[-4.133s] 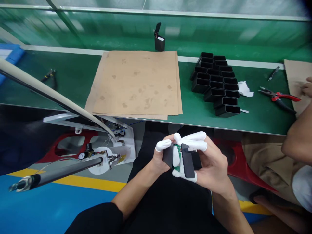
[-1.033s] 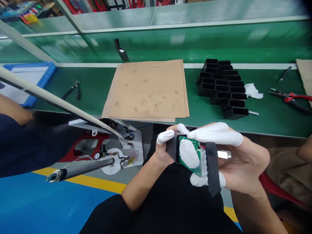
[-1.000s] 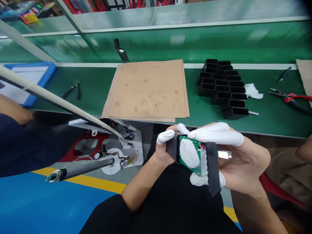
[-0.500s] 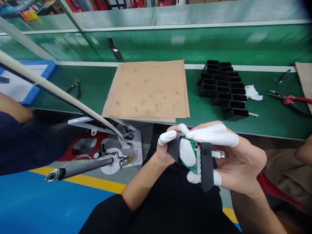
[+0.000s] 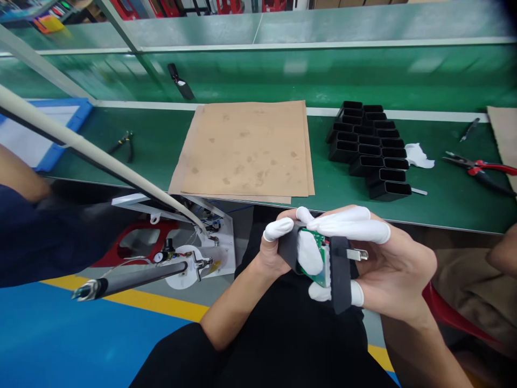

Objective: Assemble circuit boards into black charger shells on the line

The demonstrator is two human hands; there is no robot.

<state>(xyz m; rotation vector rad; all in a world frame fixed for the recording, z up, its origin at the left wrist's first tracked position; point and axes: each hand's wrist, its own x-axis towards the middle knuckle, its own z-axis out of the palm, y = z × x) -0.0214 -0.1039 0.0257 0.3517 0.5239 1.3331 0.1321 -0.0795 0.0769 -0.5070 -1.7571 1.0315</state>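
My left hand point(image 5: 275, 251), with white finger cots, is closed around a black plastic sleeve point(image 5: 288, 249). Partly inside the sleeve sits a green circuit board point(image 5: 322, 278) with a white putty-like blob point(image 5: 310, 254) on its face. On the board's right end is a black end plate point(image 5: 340, 276), from which metal plug prongs point(image 5: 357, 254) stick out. My right hand point(image 5: 398, 272), also in finger cots, grips this end plate, its fingers above and thumb below. A gap shows between sleeve and plate.
Brown cardboard sheets point(image 5: 246, 148) lie on the green bench, with several black sleeves point(image 5: 369, 148) to their right. Pliers point(image 5: 479, 166) and cutters point(image 5: 125, 144) rest farther out. A pneumatic tool point(image 5: 133, 280) stands low left; another person's dark sleeve point(image 5: 48, 231) is beside it.
My right hand and the end plate have shifted slightly left, toward the sleeve. The small black part beyond the bench has moved left.
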